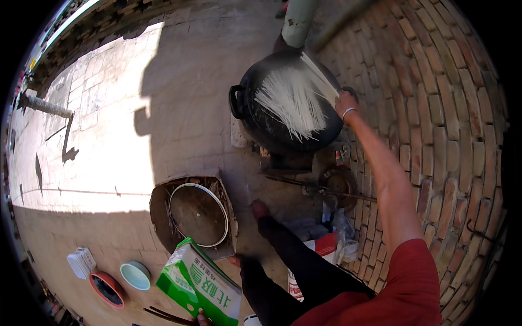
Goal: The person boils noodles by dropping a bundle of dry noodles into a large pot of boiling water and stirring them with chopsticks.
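Observation:
A fan of thin dry noodles (289,102) lies spread in a large black pot (257,130) with side handles, and haze hangs over its far side. My right hand (346,105), with a bracelet at the wrist, grips a bundle of straight noodles (320,75) slanting over the pot's right side. At the lower edge, my left hand (202,318) is mostly cut off. It holds a green and white noodle package (204,285) that bears printed writing. Dark chopsticks (167,316) reach out beside that hand, apparently held with the package.
A cardboard box (163,212) of dry plant matter stands left of my feet, with a round lid (198,214) on it. Bowls, one light blue (135,276) and one red (107,289), sit at lower left. A stovepipe (299,24) rises behind the pot; a brick wall (440,134) borders the right.

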Available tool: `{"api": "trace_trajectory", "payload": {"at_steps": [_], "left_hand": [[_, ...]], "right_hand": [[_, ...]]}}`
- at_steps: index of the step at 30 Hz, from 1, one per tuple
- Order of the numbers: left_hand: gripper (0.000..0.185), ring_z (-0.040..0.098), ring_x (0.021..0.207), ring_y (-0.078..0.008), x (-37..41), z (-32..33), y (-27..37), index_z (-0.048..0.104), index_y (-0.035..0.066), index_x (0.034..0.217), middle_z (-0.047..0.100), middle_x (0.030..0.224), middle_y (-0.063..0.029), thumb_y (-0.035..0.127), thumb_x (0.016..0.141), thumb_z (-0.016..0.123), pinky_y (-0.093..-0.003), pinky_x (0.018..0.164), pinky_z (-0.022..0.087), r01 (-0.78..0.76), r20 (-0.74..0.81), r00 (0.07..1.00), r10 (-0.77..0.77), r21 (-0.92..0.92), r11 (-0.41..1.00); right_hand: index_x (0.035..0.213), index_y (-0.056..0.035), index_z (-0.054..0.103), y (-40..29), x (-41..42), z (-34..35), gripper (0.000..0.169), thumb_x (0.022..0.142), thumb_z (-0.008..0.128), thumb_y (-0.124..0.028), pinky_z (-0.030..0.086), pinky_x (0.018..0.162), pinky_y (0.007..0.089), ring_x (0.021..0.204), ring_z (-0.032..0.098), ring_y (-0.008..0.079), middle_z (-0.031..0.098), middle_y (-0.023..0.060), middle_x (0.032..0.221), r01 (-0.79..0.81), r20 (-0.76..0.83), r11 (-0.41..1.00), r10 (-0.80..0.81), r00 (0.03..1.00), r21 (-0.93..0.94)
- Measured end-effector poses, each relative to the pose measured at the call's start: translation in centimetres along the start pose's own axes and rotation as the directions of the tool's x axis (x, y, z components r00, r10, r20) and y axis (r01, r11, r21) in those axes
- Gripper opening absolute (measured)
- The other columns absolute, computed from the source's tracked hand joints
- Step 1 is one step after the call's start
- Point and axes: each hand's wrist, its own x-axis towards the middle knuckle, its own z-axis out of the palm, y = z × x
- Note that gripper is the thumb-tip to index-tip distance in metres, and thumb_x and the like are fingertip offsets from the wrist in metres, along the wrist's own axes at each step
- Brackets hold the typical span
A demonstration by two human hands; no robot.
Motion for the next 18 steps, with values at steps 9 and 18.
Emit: {"api": "trace_trajectory", "payload": {"at_steps": [9,18], "left_hand": [[0.026,0.055,0.061,-0.0163,0.1,1.2,-1.5,0.067,-0.004,0.093,0.065,0.074,-0.0118,0.019,0.086,0.059,-0.0287,0.054,0.044,0.131,-0.030,0.991,-0.131,-0.010,0.991],[0.012,0.040,0.054,-0.0040,2.2,2.5,-1.0,0.062,-0.002,0.081,0.050,0.061,0.0033,0.007,0.087,0.056,-0.0196,0.047,0.028,0.125,0.203,0.977,-0.069,-0.279,0.952]], "right_hand": [[0.089,-0.0036,0.065,-0.7,-2.0,0.9,0.021,0.076,0.060,-0.020,0.047,0.081,0.0434,0.094,0.059,0.0363,0.064,0.0196,0.095,0.210,-0.015,0.950,-0.213,0.977,0.232],[0.090,0.0007,0.061,-9.8,-19.7,-5.4,0.012,0.081,0.054,-0.001,0.049,0.063,0.0300,0.072,0.063,0.0255,0.062,0.0142,0.079,0.498,-0.197,0.615,-0.491,0.848,0.611]]}}
